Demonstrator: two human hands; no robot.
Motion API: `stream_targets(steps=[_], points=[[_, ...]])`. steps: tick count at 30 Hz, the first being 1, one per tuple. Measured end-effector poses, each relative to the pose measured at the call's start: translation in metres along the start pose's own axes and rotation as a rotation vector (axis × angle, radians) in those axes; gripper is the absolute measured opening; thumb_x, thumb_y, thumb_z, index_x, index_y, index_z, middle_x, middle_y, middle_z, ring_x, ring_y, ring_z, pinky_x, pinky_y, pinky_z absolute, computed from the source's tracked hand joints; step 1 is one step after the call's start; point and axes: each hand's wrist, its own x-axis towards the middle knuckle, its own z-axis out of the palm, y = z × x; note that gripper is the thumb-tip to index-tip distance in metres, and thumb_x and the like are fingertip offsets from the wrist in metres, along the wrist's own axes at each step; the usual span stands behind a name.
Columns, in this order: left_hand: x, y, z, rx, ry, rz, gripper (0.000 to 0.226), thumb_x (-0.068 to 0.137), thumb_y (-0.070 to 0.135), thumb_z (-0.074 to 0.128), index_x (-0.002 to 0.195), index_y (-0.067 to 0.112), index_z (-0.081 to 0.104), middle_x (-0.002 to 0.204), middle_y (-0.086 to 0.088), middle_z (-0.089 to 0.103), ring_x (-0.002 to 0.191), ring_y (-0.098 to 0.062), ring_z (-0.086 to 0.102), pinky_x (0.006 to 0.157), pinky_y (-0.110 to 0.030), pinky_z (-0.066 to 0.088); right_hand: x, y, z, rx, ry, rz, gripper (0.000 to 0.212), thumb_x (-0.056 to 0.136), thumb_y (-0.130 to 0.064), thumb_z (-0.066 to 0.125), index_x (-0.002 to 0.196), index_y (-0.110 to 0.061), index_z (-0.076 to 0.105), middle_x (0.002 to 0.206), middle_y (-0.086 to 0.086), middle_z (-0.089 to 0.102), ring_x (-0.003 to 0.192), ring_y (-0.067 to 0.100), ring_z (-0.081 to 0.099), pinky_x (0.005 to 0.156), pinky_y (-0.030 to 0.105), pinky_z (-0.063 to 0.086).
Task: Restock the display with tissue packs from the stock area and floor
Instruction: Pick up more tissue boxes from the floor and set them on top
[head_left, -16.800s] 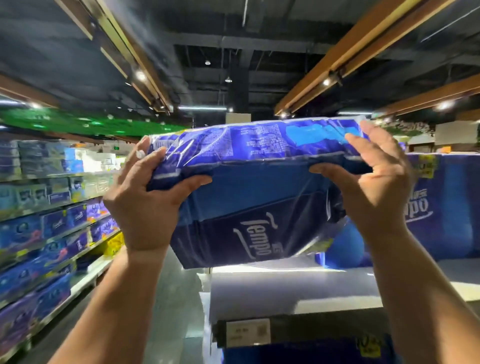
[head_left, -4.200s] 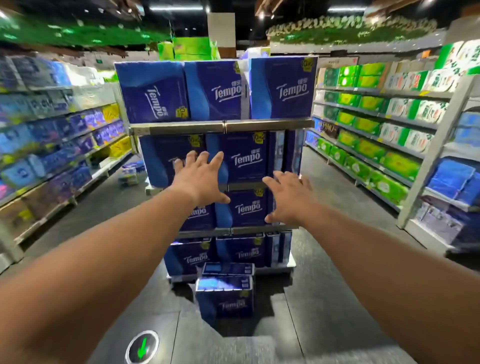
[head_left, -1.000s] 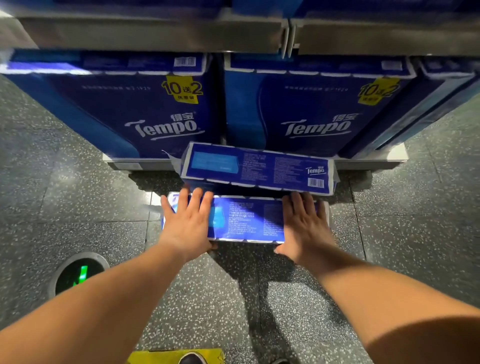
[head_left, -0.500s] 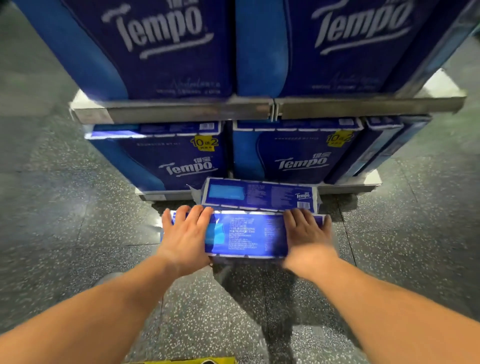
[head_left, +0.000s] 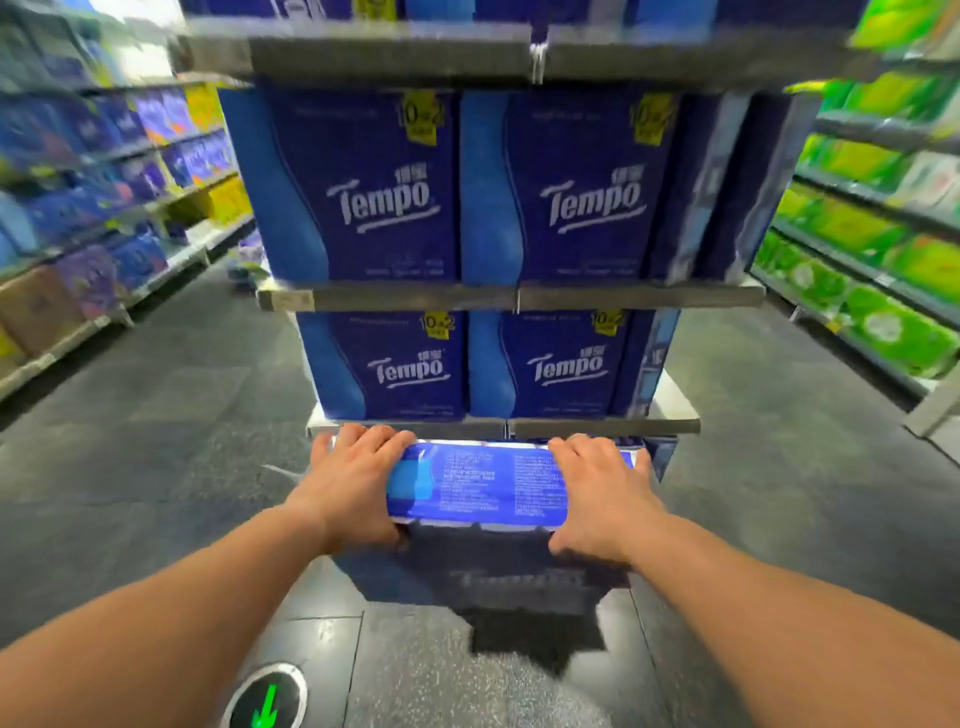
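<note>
Head view, lower centre: my left hand (head_left: 358, 480) and right hand (head_left: 597, 496) grip the tissue pack (head_left: 478, 483) by its ends, fingers curled over, now lifted off the floor (head_left: 156, 467).

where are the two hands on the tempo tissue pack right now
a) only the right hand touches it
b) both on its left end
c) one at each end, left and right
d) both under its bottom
c: the left hand grips the left end of the Tempo tissue pack and the right hand grips its right end.
</note>
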Motion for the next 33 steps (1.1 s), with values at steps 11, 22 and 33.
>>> stream_targets(steps=[11,22,33], points=[[-0.116,0.07,-0.301,0.035,-0.055,0.033,0.135,0.031,0.081,0.07,0.153,0.037,0.031,0.134,0.011,0.044,0.125,-0.022,0.04,0.105,-0.05,0.04,-0.185,0.01,-0.275,0.001,0.006,0.033,0.09,0.057,-0.054,0.084,0.133,-0.027,0.046,0.126,-0.003,0.047,0.126,0.025,0.046,0.111,0.057,0.03],[-0.184,0.071,-0.5,-0.252,-0.024,0.139,0.077,0.049,0.039,0.097,0.119,0.032,0.065,0.109,0.015,0.07,0.102,-0.009,0.065,0.1,-0.035,0.05,-0.282,-0.012,-0.466,0.162,0.008,0.013,0.076,0.049,-0.048,0.089,0.117,-0.033,0.059,0.112,-0.006,0.066,0.099,0.017,0.066,0.088,0.039,0.059],[-0.207,0.036,-0.553,-0.07,0.357,0.114,0.113,0.038,0.07,0.084,0.141,0.036,0.05,0.125,0.009,0.056,0.12,-0.024,0.049,0.104,-0.049,0.043,-0.3,-0.059,-0.509,0.103,0.372,0.021,0.083,0.065,-0.043,0.09,0.135,-0.026,0.05,0.126,0.0,0.056,0.109,0.022,0.059,0.095,0.045,0.054]])
